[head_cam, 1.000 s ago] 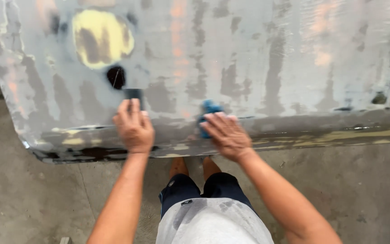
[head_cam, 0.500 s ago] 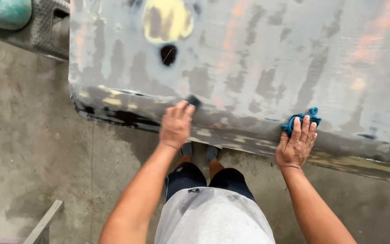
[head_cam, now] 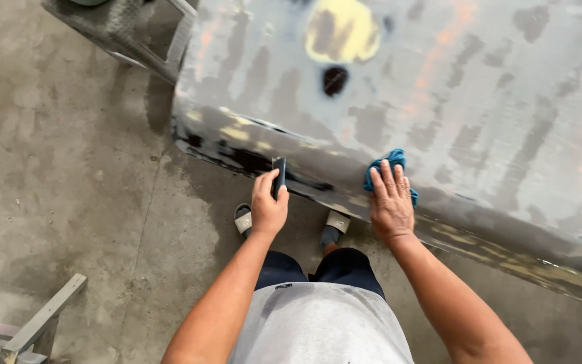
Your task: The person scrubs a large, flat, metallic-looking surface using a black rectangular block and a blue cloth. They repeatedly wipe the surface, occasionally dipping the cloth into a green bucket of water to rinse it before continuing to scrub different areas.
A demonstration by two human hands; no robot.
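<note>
A large grey sanded metal panel (head_cam: 479, 101) with patches of yellow filler and a dark hole fills the upper right. My left hand (head_cam: 268, 204) grips a small dark sanding block (head_cam: 279, 175) against the panel's lower edge. To its right, my right hand (head_cam: 391, 202) lies flat with fingers spread on a blue cloth (head_cam: 386, 168), pressing it to the panel's lower part.
Stained concrete floor (head_cam: 69, 175) lies to the left. A grey metal stand (head_cam: 143, 40) sits at the panel's top left corner. A metal frame piece (head_cam: 38, 323) is at the bottom left. My feet in sandals (head_cam: 335, 226) stand under the panel edge.
The view has shifted, so the panel now sits further right. My left hand with the block has slid down onto the panel's lower edge, and my right hand with the cloth sits nearer to it.
</note>
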